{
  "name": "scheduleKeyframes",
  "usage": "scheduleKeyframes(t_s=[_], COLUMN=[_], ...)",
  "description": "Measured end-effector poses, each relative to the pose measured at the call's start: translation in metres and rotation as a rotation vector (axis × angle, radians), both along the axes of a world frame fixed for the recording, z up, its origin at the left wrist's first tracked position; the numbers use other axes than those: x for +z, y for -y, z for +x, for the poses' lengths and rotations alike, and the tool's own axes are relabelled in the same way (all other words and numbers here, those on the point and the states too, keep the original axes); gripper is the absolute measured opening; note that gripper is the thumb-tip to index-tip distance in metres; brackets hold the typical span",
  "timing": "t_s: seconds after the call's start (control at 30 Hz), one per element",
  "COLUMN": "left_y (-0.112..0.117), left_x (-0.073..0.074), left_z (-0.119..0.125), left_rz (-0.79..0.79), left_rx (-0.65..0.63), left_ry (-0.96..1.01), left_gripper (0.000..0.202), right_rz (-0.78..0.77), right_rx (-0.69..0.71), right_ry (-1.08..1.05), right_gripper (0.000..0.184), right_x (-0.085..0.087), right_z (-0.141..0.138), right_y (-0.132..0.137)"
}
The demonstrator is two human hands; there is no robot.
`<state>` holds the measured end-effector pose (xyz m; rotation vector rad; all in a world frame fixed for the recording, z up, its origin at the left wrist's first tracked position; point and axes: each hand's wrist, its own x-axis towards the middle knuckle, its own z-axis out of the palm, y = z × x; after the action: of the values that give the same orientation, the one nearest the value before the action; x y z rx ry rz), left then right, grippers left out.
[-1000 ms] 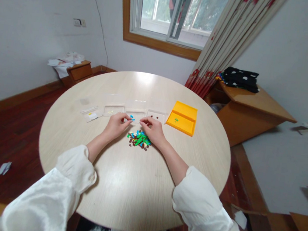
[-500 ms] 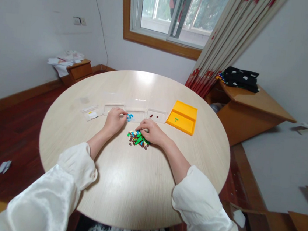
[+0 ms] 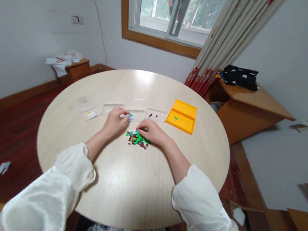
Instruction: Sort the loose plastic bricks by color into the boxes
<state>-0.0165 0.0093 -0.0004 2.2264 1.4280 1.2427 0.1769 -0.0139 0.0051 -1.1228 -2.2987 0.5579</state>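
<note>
The left hand (image 3: 115, 120) is at the middle of the desk (image 3: 123, 186), left of centre. Its grip is narrow, thumb and fingertips drawn close together at some small blue pieces (image 3: 131, 115); I cannot tell whether one is pinched. The blue pieces are at the near part of the middle clear box (image 3: 143, 115), and the left hand covers part of that box.

The right hand (image 3: 152, 131) is bent over the far right side of a mixed pile (image 3: 138, 139), fingers curled down towards it. Its grip looks narrow, but the fingertips are partly hidden, so I cannot tell if it holds a piece. The pile lies on the desk, near of the boxes, with green, brown, blue and pale pieces heaped together.

Left of the middle box is another clear box (image 3: 113, 104) with a few pale bits, partly behind the left hand. To the right, a third clear box (image 3: 162, 117) holds a few dark brown pieces. Just right of it, the yellow box (image 3: 185, 125) is open, with a few small green pieces inside. At the far left of the row is a clear case (image 3: 86, 117) with a yellow piece (image 3: 91, 112) on it or in it.
</note>
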Motion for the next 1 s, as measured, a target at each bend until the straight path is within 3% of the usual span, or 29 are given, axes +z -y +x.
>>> scheduleKeyframes(t_s=[0.63,1.0], left_y=[0.0021,0.0057], left_x=[0.0001,-0.0006], left_z=[0.0015,0.0051], left_rz=[0.03,0.072], left_rx=[-0.097,-0.302], left_ry=[0.02,0.052], left_gripper=[0.01,0.012], right_rz=[-0.046,0.004], right_rx=[-0.064,-0.151], right_ry=[-0.007,-0.27], right_gripper=[0.014,0.013], right_x=[0.001,-0.0018], right_z=[-0.0003,-0.0022], right_y=[0.0013,-0.0001])
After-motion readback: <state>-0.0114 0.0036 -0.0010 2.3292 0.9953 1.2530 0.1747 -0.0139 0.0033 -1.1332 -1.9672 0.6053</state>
